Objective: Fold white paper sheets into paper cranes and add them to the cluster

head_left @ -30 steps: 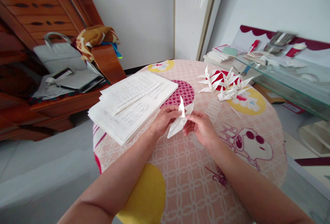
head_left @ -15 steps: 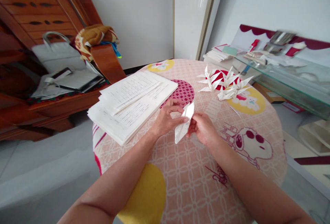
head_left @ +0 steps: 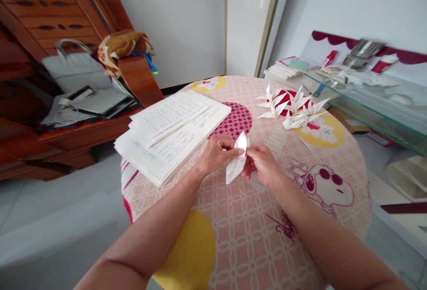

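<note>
A small folded piece of white printed paper (head_left: 236,166) is held upright just above the round table (head_left: 253,236). My left hand (head_left: 216,153) pinches its upper part from the left. My right hand (head_left: 263,164) pinches it from the right, fingers curled behind the fold. Both hands are closed on the same paper, close together near the table's middle. A thick stack of printed sheets (head_left: 173,132) lies on the table to the left of my left hand. Several finished white paper cranes (head_left: 292,110) sit in a cluster at the far right of the table.
The table wears a pink patterned cloth with yellow circles and a cartoon dog (head_left: 325,187). A wooden bench (head_left: 66,85) with a grey bag and papers stands at left. A glass shelf (head_left: 376,98) with cups and books runs along the right. A white door is behind.
The folded paper has turned from lying slanted to standing more upright between my hands, and its top flap has been folded down. Both hands stayed in about the same place.
</note>
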Demonstrator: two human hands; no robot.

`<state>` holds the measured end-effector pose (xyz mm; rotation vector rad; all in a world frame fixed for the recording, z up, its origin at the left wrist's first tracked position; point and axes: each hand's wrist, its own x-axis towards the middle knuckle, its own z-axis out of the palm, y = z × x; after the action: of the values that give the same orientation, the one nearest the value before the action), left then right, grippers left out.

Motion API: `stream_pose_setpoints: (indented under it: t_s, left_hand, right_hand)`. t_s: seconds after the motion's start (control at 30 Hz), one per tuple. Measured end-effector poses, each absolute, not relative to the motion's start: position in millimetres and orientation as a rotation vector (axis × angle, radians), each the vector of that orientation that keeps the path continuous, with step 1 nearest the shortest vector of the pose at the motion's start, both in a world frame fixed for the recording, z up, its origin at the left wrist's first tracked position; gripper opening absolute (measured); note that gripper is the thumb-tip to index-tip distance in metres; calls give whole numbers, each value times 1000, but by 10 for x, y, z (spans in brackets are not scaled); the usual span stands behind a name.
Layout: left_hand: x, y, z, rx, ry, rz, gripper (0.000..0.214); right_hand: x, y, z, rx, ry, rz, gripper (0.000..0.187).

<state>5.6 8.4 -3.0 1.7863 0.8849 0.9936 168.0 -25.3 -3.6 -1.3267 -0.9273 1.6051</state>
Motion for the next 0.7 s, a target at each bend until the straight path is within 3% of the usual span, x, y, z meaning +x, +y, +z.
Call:
stream_pose_setpoints:
  t_s: [0.33, 0.7]
  left_hand:
    - [73, 76, -58, 1504, 921, 893, 46]
    - [84, 98, -96, 1435, 903, 904, 43]
  right_hand:
    - [1687, -249, -32, -1337, -935, 1628, 31]
    - [1687, -259, 9, -1310, -948, 1651, 33]
